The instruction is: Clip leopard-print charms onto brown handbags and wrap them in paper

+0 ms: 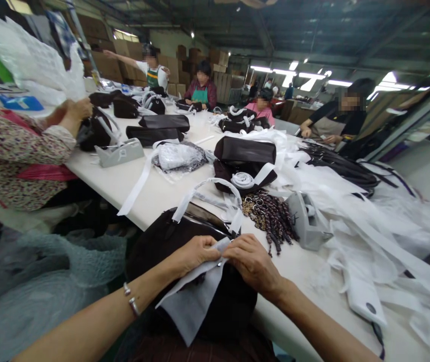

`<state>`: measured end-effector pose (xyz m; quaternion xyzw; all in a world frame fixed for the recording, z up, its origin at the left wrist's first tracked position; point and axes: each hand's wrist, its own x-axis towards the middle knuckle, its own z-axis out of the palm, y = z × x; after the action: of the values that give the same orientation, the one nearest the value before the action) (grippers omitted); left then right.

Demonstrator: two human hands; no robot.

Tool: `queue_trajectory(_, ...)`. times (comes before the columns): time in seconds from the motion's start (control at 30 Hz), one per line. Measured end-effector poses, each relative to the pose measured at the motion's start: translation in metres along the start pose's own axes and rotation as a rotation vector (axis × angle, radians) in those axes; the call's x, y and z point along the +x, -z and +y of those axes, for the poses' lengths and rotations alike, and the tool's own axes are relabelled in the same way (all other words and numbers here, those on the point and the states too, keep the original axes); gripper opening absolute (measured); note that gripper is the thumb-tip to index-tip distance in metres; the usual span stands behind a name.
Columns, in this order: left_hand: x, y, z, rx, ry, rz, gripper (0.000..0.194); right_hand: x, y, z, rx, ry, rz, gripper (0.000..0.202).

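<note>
A dark brown handbag (147, 251) leans against the table's near edge in front of me, its top zip side facing up. White wrapping covers its arched handle (215, 182). Both my hands meet over the bag at a thin white sheet of wrapping (195, 306), which hangs down in a point. My left hand (199, 251) pinches the sheet's upper edge from the left. From the right, my right hand (250, 259) is closed on the same edge, fingertips close to the left ones. Small metal hardware shows beside the fingers; the rest is hidden.
Beaded tassel straps (271, 216) lie beside a grey tape dispenser (307, 221). White strips (350, 201) and a white handheld device (365, 294) cover the right side. More dark bags (245, 151) stand ahead. A co-worker's sleeve (22, 146) is at left, above rolled bubble wrap (49, 306).
</note>
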<state>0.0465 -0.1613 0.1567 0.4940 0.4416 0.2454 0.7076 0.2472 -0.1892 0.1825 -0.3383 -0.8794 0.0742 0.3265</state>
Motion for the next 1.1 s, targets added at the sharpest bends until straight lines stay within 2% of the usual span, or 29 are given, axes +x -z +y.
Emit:
queue_trajectory(0.13,-0.007,-0.001,0.003,0.127,-0.191,-0.059,0.026,0.006,-0.005,0.007,0.092,-0.204,0.012,0.006)
queue_trajectory(0.23,-0.012,0.000,0.006,0.295,-0.259,-0.058,0.023,0.007,-0.009,0.010,0.217,-0.299,-0.051,0.008)
queue_trajectory(0.3,-0.014,0.001,0.008,0.373,-0.251,-0.051,0.023,0.008,-0.010,0.013,0.280,-0.377,-0.078,0.016)
queue_trajectory(0.37,-0.016,0.001,0.010,0.427,-0.249,-0.069,0.025,0.009,-0.009,0.016,0.309,-0.442,-0.087,0.033)
queue_trajectory(0.43,-0.018,0.000,0.013,0.475,-0.262,-0.099,0.027,0.010,-0.008,0.020,0.311,-0.472,-0.104,0.051)
queue_trajectory(0.47,-0.020,-0.002,0.014,0.506,-0.262,-0.103,0.028,0.011,-0.007,0.022,0.304,-0.470,-0.125,0.053)
queue_trajectory(0.53,-0.023,-0.007,0.014,0.599,-0.225,-0.059,0.034,0.013,-0.007,0.024,0.281,-0.458,-0.167,0.043)
queue_trajectory(0.63,-0.027,-0.018,0.013,0.810,-0.150,0.094,0.043,0.014,-0.008,0.025,0.264,-0.450,-0.184,0.025)
queue_trajectory(0.77,-0.031,-0.024,0.011,0.997,-0.205,0.204,0.023,0.014,-0.007,0.029,0.306,-0.479,-0.171,0.022)
queue_trajectory(0.9,-0.028,-0.019,0.010,0.947,-0.258,0.198,0.019,0.011,-0.006,0.038,0.416,-0.527,-0.173,0.022)
queue_trajectory(1.1,-0.018,-0.016,0.010,0.662,-0.244,0.153,0.021,0.013,0.002,0.037,0.581,-0.607,-0.154,0.012)
